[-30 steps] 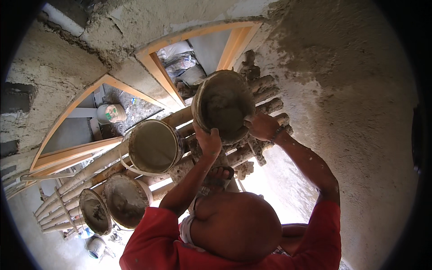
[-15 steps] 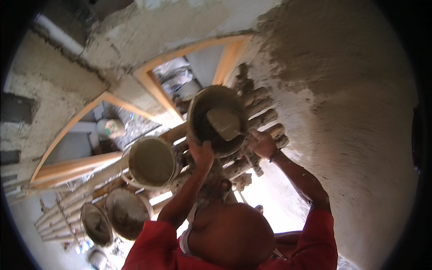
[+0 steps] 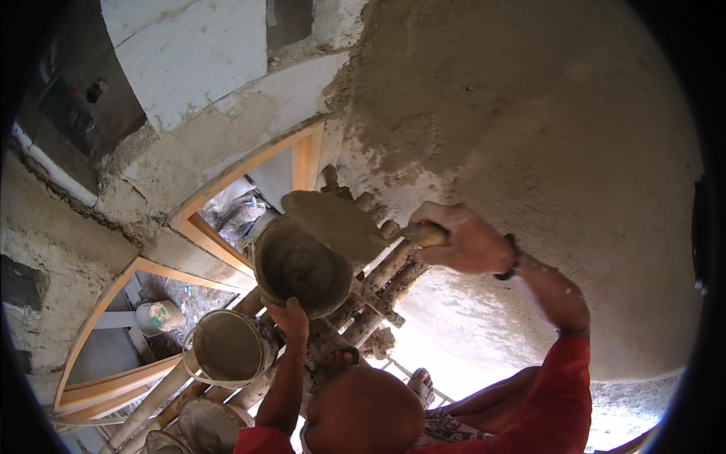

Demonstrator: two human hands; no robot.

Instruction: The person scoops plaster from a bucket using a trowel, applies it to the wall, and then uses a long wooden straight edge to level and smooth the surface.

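A trowel (image 3: 333,225) with a broad, rounded blade and a wooden handle is in my right hand (image 3: 470,240), whose fingers are wrapped round the handle. Its mud-coloured blade hangs over the far right rim of a round bucket (image 3: 337,298), with the tip toward the left. Inside the bucket is a grey-brown wet mix like mortar. My left hand (image 3: 290,319) grips the bucket's near rim, thumb on the inner side. The bucket tilts toward me, and its underside is hidden.
A second bucket (image 3: 270,356) with grey mix stands left of my left hand; two more containers are at the lower left. Rough poles (image 3: 393,261) form the platform. A plastered wall (image 3: 514,129) curves along the right, darker above. Arched wooden frames (image 3: 198,227) stand at left.
My right hand has lifted the trowel out of the bucket, up and rightward. My left hand stays on the rim. The view has shifted, moving the buckets left and lower in the picture.
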